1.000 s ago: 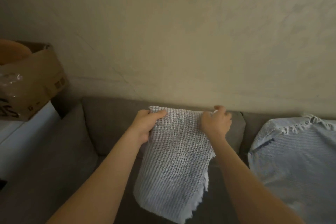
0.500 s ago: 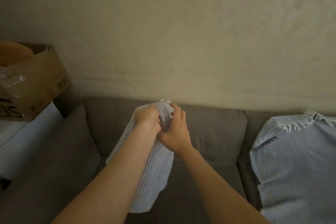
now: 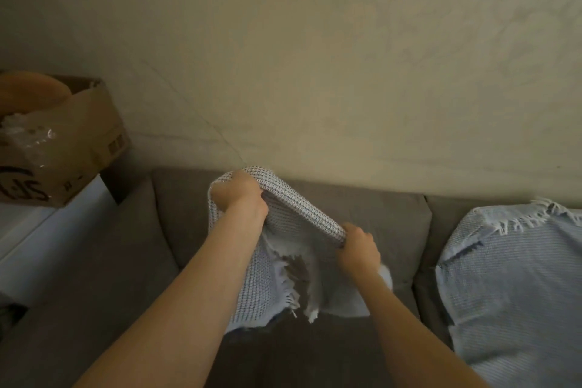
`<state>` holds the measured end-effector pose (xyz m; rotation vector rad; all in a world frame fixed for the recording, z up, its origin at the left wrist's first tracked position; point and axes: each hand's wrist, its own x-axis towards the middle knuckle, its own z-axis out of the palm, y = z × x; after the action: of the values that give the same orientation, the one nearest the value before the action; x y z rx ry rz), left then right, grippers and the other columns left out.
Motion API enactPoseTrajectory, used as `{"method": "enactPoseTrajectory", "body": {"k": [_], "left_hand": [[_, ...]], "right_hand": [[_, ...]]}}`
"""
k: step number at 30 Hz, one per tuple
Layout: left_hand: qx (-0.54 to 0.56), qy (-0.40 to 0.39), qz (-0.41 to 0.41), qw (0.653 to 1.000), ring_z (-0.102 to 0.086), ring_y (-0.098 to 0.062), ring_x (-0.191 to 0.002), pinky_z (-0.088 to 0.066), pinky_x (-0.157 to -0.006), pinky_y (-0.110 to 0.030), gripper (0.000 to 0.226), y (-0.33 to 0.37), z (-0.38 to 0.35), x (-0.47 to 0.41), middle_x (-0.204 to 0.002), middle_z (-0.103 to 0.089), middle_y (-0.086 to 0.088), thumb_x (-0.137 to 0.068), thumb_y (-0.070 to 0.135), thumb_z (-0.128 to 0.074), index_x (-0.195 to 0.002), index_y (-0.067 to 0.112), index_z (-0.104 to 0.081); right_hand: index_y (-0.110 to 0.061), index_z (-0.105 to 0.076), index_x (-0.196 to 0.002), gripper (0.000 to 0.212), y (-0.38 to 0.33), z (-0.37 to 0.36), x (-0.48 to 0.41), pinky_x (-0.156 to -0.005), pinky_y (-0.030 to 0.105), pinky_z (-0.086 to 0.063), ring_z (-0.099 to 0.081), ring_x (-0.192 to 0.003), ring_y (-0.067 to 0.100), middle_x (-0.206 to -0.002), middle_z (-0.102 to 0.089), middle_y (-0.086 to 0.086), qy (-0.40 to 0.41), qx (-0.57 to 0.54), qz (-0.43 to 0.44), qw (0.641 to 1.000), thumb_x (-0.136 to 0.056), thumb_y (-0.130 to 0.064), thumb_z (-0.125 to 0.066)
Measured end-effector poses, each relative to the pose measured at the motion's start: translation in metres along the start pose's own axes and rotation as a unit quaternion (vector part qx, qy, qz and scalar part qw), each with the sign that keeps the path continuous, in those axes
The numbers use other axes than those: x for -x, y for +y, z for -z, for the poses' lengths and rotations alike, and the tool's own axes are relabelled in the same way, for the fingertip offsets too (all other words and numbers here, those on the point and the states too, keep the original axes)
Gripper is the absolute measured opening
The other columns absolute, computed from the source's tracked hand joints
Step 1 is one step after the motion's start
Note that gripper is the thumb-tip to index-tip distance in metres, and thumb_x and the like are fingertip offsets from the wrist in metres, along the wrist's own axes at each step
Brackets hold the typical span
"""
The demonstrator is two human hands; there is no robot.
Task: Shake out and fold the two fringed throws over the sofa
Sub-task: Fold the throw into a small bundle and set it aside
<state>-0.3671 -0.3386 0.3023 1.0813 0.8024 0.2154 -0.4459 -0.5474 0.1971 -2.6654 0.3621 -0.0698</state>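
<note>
A pale waffle-weave fringed throw [image 3: 302, 214] hangs folded in front of the grey sofa's back cushion [image 3: 387, 224]. My left hand [image 3: 241, 195] grips its folded top edge at the upper left. My right hand [image 3: 359, 246] grips the same edge lower and to the right, so the fold slopes down between them. Fringe dangles below, between my forearms. A second light blue fringed throw [image 3: 516, 277] lies spread over the right-hand back cushion, its fringe at the top.
A cardboard box [image 3: 78, 142] with plastic wrap and an orange thing inside stands on a white surface [image 3: 41, 230] left of the sofa arm. A beige wall [image 3: 315, 72] rises behind the sofa, with a picture frame edge at the top.
My hands, held wide apart, came together with the throw bunched between them. My right hand has since drawn down and to the right along the folded edge, spreading the fold.
</note>
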Motion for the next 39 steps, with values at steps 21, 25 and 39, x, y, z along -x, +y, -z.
{"method": "enactPoseTrajectory", "body": {"k": [21, 25, 39], "left_hand": [[-0.363, -0.352, -0.02, 0.862, -0.072, -0.016, -0.086, -0.052, -0.079, -0.035, 0.042, -0.045, 0.07, -0.024, -0.088, -0.078, 0.002, -0.085, 0.059, -0.079, -0.085, 0.017, -0.077], [-0.373, -0.411, -0.168, 0.815, -0.047, -0.016, -0.073, -0.038, -0.073, -0.039, 0.065, -0.052, 0.085, -0.024, -0.075, -0.048, -0.001, -0.071, 0.082, -0.076, -0.073, 0.023, -0.048], [-0.382, -0.477, -0.059, 0.789, -0.067, -0.017, -0.097, -0.058, -0.08, -0.035, 0.063, -0.091, 0.112, -0.03, -0.126, -0.069, 0.003, -0.079, -0.008, -0.062, -0.13, 0.029, -0.066]], "right_hand": [[0.005, -0.065, -0.086, 0.008, -0.082, 0.071, -0.036, -0.067, 0.043, -0.057, -0.069, -0.078, 0.032, -0.086, -0.068, 0.024, -0.165, -0.398, -0.108, 0.896, -0.089, -0.002, -0.063], [0.007, -0.07, -0.095, 0.02, -0.08, 0.056, -0.047, -0.071, 0.052, -0.063, -0.073, -0.077, 0.035, -0.091, -0.071, 0.027, -0.165, -0.475, -0.186, 0.844, -0.094, 0.008, -0.049], [0.005, -0.057, -0.126, 0.041, -0.014, 0.037, -0.096, -0.082, 0.065, -0.056, -0.077, -0.08, 0.036, -0.101, -0.075, 0.021, -0.043, -0.569, -0.332, 0.751, -0.091, 0.003, -0.037]]}}
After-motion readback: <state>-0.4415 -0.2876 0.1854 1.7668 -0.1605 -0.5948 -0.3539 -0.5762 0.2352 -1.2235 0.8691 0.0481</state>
